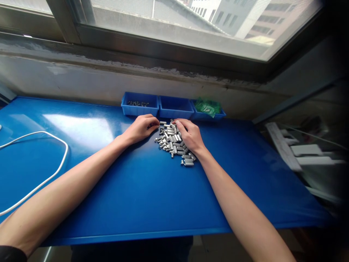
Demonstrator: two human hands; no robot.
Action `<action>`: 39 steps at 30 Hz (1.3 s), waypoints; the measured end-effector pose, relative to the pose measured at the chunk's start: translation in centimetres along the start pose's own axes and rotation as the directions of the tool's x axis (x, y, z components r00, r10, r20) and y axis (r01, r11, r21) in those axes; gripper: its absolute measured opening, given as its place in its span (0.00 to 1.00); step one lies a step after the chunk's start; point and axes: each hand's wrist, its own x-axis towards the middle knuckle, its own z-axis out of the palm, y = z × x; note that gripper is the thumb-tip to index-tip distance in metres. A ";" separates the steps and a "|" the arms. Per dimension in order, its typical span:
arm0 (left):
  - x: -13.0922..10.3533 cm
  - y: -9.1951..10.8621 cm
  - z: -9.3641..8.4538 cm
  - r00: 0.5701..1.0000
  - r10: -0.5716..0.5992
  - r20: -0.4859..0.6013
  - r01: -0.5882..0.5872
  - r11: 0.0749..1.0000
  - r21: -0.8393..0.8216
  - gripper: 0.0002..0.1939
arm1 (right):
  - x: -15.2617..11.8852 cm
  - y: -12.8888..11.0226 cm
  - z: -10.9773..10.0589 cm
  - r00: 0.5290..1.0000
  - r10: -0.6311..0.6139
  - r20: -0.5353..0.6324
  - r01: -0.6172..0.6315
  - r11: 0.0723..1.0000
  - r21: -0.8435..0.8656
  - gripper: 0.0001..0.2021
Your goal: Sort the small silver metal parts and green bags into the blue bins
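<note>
Flanking the metal pile (174,140): left hand (140,129) beside its far-left edge; right hand (192,136) nearer, over its far-right side.
Left fingers: curled toward thumb; cannot tell if pinching.
Right fingers: bent; hold unclear.
Top part (163,123): just right of left fingertips, long axis roughly left-right.
Bins (176,113): behind pile, on table (131,203).
</note>
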 end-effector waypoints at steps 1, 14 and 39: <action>0.0 0.0 0.0 1.000 -0.001 -0.003 0.001 1.000 0.002 0.07 | 0.0 0.0 0.0 1.000 0.000 0.001 0.000 1.000 0.001 0.18; -0.1 0.1 0.2 0.998 0.025 0.052 -0.030 0.996 0.085 0.06 | 0.1 -0.2 0.0 1.000 0.011 0.012 -0.012 1.000 0.013 0.21; 1.2 0.2 -1.4 0.883 -0.130 -0.450 0.098 0.991 -0.095 0.10 | 0.0 -0.1 -0.1 1.000 -0.003 0.021 0.003 1.000 0.013 0.21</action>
